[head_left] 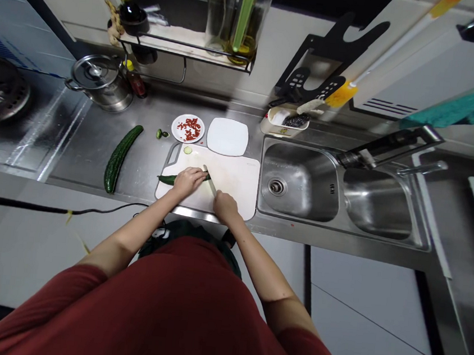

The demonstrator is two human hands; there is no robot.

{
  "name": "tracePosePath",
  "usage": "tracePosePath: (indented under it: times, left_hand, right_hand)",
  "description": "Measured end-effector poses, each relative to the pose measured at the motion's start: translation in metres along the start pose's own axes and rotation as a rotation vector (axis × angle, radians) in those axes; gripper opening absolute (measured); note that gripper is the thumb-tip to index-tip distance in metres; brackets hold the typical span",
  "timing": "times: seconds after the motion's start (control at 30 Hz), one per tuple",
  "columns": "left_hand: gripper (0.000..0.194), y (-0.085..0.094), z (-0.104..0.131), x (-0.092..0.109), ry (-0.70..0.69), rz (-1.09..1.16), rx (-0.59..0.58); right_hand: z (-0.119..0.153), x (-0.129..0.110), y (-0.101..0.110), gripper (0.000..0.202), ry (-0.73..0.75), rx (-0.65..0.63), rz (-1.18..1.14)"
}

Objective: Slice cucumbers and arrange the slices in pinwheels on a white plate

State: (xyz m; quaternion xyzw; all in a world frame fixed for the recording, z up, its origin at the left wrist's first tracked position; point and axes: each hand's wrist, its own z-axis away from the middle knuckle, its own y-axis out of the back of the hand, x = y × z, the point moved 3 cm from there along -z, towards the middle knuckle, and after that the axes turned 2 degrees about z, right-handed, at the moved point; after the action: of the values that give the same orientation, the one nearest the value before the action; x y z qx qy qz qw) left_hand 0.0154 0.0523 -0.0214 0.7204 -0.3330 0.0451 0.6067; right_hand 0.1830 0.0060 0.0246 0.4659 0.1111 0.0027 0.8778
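A dark green cucumber (166,179) lies across the white cutting board (242,186), pointing left. My left hand (189,182) is closed over its right part and presses it to the board. My right hand (225,207) is wrapped round the handle of a kitchen knife (211,184). The blade slants up and left, its edge at the right end of the cucumber, close to my left fingertips. A pale round cucumber slice (188,150) rests near the board's upper left corner. The cucumber's middle is hidden under my left hand.
Left of the board lies a whole cucumber (121,159), with small green trimmings (159,134) nearby. Behind the board are a plate with chopped red pieces (176,135) and a white square plate (227,136). A steel pot (112,96) and a double sink (302,198) flank the area.
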Motion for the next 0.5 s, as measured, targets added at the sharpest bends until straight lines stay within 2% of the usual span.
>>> tracePosePath:
  times: [0.5]
  left_hand:
    - [0.029, 0.0042, -0.0001, 0.0031, 0.008, -0.008, 0.006]
  right_hand:
    - [-0.0036, -0.0028, -0.0077, 0.026, -0.021, 0.044, -0.01]
